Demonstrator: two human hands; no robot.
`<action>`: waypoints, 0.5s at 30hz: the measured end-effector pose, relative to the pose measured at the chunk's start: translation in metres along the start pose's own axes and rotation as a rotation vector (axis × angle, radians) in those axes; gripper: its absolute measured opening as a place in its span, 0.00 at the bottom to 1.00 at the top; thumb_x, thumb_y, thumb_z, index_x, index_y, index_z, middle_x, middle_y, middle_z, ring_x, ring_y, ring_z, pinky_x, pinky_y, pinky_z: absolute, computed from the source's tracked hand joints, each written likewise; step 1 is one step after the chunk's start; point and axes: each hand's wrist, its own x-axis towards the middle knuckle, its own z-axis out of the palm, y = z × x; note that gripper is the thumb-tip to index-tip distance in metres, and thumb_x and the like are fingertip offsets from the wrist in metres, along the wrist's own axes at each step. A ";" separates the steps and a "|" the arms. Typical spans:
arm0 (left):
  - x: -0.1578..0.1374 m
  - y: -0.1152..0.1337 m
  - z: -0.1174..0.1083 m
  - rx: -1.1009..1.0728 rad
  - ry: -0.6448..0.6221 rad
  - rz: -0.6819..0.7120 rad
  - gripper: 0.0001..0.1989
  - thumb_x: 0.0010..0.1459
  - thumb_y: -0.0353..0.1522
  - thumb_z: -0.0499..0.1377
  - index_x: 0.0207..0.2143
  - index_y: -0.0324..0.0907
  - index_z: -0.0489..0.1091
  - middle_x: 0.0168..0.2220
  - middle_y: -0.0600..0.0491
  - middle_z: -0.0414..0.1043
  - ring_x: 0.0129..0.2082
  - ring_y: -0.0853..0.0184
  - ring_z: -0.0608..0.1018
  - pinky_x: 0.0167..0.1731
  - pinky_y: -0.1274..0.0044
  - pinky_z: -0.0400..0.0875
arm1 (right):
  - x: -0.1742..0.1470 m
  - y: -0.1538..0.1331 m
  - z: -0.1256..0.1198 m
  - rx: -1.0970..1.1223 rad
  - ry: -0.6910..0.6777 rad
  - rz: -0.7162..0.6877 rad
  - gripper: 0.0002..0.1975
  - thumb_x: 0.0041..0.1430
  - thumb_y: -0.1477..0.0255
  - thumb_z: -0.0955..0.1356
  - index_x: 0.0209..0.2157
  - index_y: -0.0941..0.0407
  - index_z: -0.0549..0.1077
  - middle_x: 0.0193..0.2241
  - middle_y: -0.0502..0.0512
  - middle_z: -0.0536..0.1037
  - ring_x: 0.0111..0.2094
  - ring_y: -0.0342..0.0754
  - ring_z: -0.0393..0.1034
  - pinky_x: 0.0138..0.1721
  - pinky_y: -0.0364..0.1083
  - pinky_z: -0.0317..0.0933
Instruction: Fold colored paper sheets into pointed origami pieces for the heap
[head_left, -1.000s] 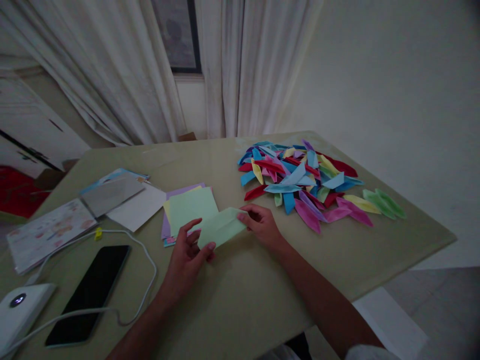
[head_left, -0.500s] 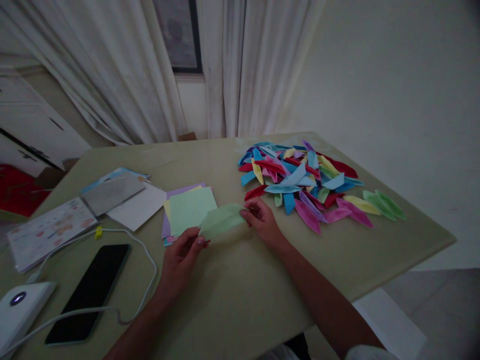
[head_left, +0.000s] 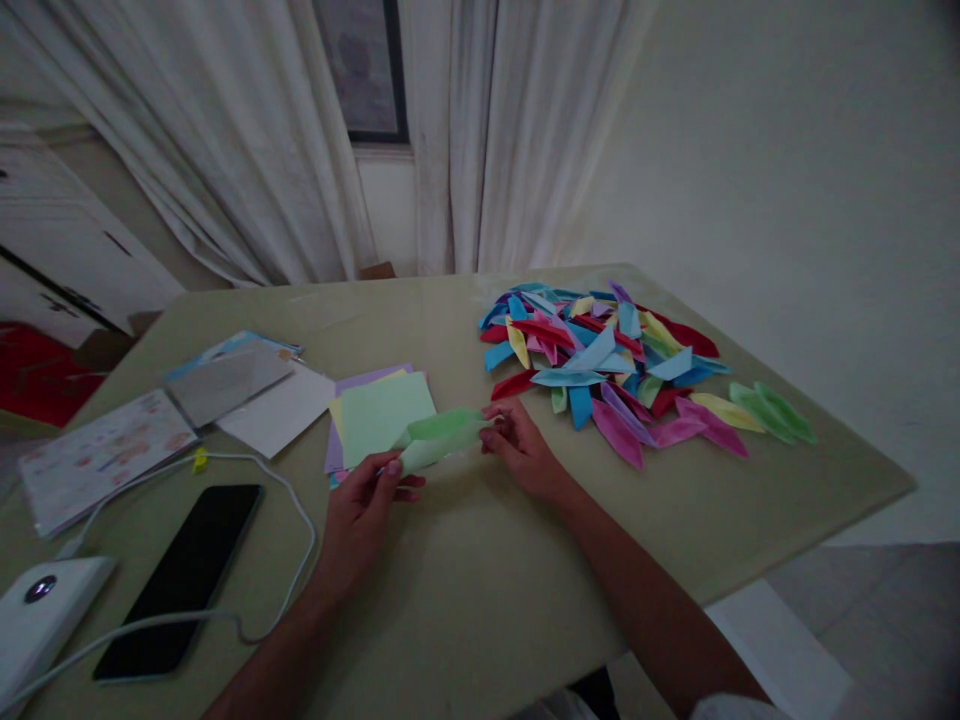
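- Stretching between the two hands is the green paper (head_left: pixel 442 432), folded long and narrow, with one raised flap; it is held above the table (head_left: pixel 480 590), near the middle.
- The left hand (head_left: pixel 367 505) pinches its left end, the thumb on top and the fingers below.
- The right hand (head_left: pixel 523 447) pinches its right end between thumb and fingers.
- Just behind the paper, to the left, lies the stack (head_left: pixel 386 408) of square sheets, pale green on top, with yellow and purple edges showing.
- At the far right is the pile (head_left: pixel 592 350) of folded pieces, in blue, red, pink, yellow, purple and green.
- At the near left, the phone (head_left: pixel 180 580) lies flat, and the cable (head_left: pixel 304 525) crosses over it.
- Left of the phone is the power bank (head_left: pixel 67 590).
- Behind the phone lies the white sheet (head_left: pixel 281 415).
- Beyond the table hang the curtains (head_left: pixel 540 130).
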 end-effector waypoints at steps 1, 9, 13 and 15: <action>0.000 0.002 0.000 0.016 0.006 0.008 0.21 0.63 0.49 0.65 0.43 0.39 0.78 0.34 0.48 0.83 0.32 0.60 0.85 0.33 0.71 0.83 | 0.000 -0.001 0.000 -0.020 -0.006 -0.013 0.11 0.69 0.62 0.70 0.48 0.50 0.67 0.42 0.53 0.75 0.37 0.47 0.74 0.40 0.48 0.68; 0.001 0.010 -0.001 0.112 0.020 0.082 0.19 0.60 0.46 0.67 0.44 0.41 0.81 0.41 0.47 0.84 0.33 0.62 0.85 0.37 0.72 0.82 | 0.003 -0.007 -0.005 -0.329 -0.049 -0.206 0.03 0.68 0.73 0.68 0.42 0.53 0.75 0.50 0.60 0.75 0.55 0.54 0.71 0.57 0.54 0.66; 0.002 0.005 -0.002 0.123 0.046 0.057 0.20 0.59 0.46 0.68 0.45 0.41 0.81 0.38 0.49 0.83 0.33 0.62 0.85 0.37 0.73 0.81 | 0.004 -0.007 -0.007 -0.380 -0.030 -0.228 0.05 0.65 0.76 0.70 0.41 0.53 0.78 0.50 0.60 0.76 0.57 0.55 0.71 0.59 0.55 0.63; 0.002 0.003 -0.003 0.114 0.036 0.058 0.19 0.59 0.46 0.68 0.45 0.41 0.80 0.38 0.49 0.83 0.34 0.62 0.85 0.37 0.74 0.81 | 0.004 -0.008 -0.008 -0.383 -0.026 -0.223 0.07 0.62 0.77 0.72 0.41 0.53 0.80 0.51 0.60 0.76 0.57 0.55 0.71 0.58 0.55 0.64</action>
